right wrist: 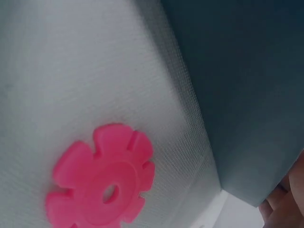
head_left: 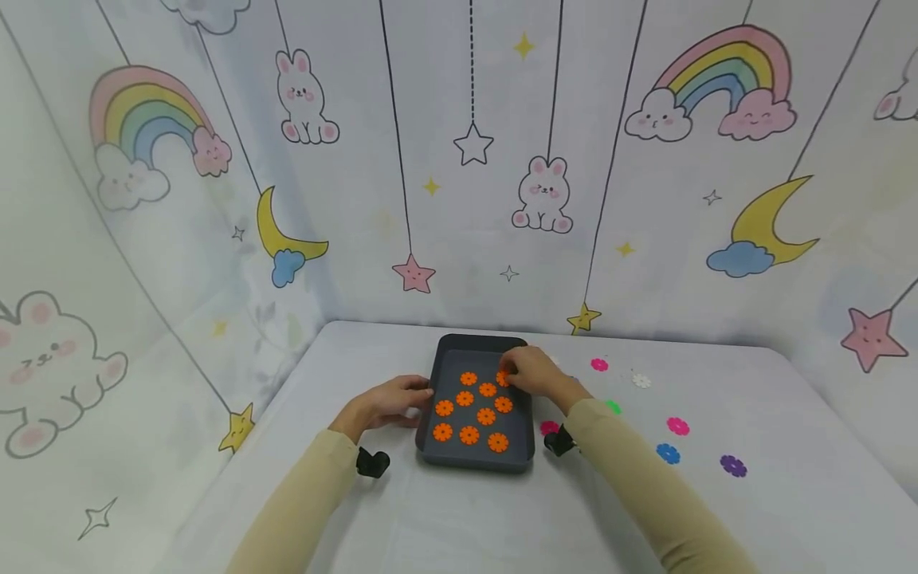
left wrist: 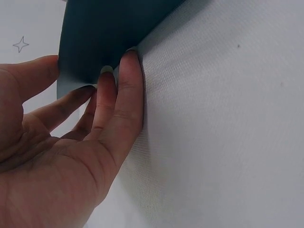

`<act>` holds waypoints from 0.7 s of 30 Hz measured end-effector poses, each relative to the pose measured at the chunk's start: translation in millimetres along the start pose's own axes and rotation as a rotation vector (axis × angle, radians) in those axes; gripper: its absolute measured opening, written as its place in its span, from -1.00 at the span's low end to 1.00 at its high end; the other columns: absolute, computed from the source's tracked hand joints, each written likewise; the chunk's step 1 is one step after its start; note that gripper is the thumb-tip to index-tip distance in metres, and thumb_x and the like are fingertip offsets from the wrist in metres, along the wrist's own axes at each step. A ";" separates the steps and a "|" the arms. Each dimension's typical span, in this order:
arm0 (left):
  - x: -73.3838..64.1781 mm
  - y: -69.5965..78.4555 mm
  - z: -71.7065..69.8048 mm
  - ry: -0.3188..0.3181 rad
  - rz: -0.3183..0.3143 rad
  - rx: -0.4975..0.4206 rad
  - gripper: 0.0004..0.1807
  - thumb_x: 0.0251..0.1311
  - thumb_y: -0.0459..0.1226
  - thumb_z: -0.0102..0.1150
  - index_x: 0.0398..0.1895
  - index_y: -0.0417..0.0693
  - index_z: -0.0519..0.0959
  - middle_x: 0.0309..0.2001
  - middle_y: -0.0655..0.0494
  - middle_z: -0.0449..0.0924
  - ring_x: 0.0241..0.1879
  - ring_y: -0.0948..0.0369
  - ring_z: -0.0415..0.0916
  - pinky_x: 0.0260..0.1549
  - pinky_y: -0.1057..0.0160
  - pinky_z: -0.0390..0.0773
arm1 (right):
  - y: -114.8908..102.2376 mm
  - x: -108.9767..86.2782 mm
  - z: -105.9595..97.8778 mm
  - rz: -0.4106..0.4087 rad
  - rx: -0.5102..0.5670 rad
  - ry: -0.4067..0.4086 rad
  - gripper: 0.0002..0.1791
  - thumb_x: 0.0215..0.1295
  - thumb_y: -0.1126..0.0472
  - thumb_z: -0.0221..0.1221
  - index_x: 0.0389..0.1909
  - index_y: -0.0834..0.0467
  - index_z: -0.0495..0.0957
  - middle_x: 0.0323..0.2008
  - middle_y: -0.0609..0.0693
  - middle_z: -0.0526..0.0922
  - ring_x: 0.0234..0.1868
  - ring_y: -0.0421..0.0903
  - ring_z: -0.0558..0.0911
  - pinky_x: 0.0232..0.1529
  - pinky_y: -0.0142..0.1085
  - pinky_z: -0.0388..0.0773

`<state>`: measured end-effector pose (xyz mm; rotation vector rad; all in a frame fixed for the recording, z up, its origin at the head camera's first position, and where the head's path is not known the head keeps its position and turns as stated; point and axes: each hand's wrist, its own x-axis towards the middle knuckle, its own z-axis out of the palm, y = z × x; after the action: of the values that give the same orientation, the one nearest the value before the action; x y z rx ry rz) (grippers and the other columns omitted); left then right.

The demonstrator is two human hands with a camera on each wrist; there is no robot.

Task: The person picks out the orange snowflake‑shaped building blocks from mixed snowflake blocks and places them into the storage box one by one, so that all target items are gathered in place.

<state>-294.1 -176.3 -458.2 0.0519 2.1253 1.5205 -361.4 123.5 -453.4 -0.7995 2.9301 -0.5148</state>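
A dark grey rectangular tray (head_left: 473, 461) stands on the white table, with several orange flower-shaped discs (head_left: 486, 416) lying flat inside. My left hand (head_left: 393, 400) is at the tray's left side; in the left wrist view its thumb and extended fingers (left wrist: 128, 90) touch the outer wall. My right hand (head_left: 536, 371) reaches over the right rim near the far corner. Its fingertips pinch an orange disc (head_left: 503, 378), partly hidden by the hand. On the table beside the right wall lies a pink disc (right wrist: 107, 178), close under the right wrist.
Right of the tray lie loose flower discs: pink (head_left: 599, 364), white (head_left: 641, 381), green (head_left: 613, 406), blue (head_left: 668, 454) and purple (head_left: 734, 465). A cloth printed with rainbows and rabbits (head_left: 473, 207) hangs behind the table. Each wrist carries a small black camera mount (head_left: 373, 463).
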 end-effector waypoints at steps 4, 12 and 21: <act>1.7 1.1 2.4 -0.001 0.001 -0.003 -0.39 0.55 -0.18 0.04 0.53 -0.24 0.22 0.33 -0.20 0.46 0.27 -0.05 0.47 0.09 -0.04 0.63 | 1.6 -2.2 -0.8 0.012 -0.017 -0.008 -0.76 0.33 0.29 0.34 -0.01 0.21 0.68 -0.08 0.05 0.68 -0.05 0.00 0.63 0.08 -0.08 0.59; 3.9 -1.6 -0.4 0.022 0.013 -0.001 -0.41 0.55 -0.21 0.04 0.51 -0.29 0.23 0.30 -0.21 0.49 0.23 -0.05 0.50 0.04 -0.05 0.65 | 4.6 -25.5 -31.6 -0.066 0.071 0.028 -0.66 0.34 0.30 0.34 0.10 0.27 0.63 0.04 0.16 0.63 0.09 0.12 0.58 0.18 0.00 0.56; 2.0 -4.3 -7.2 0.041 0.026 0.041 -0.44 0.58 -0.20 -0.03 0.51 -0.28 0.25 0.28 -0.18 0.51 0.21 -0.03 0.52 0.02 -0.01 0.66 | 36.8 -83.7 -76.6 -0.095 0.076 0.142 -0.64 0.37 0.19 0.33 0.13 0.20 0.61 0.08 0.10 0.63 0.14 0.12 0.56 0.18 0.10 0.56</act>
<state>-297.8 -183.6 -461.1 0.0637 2.1958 1.5049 -318.0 218.6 -395.9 -0.9339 2.9886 -0.7144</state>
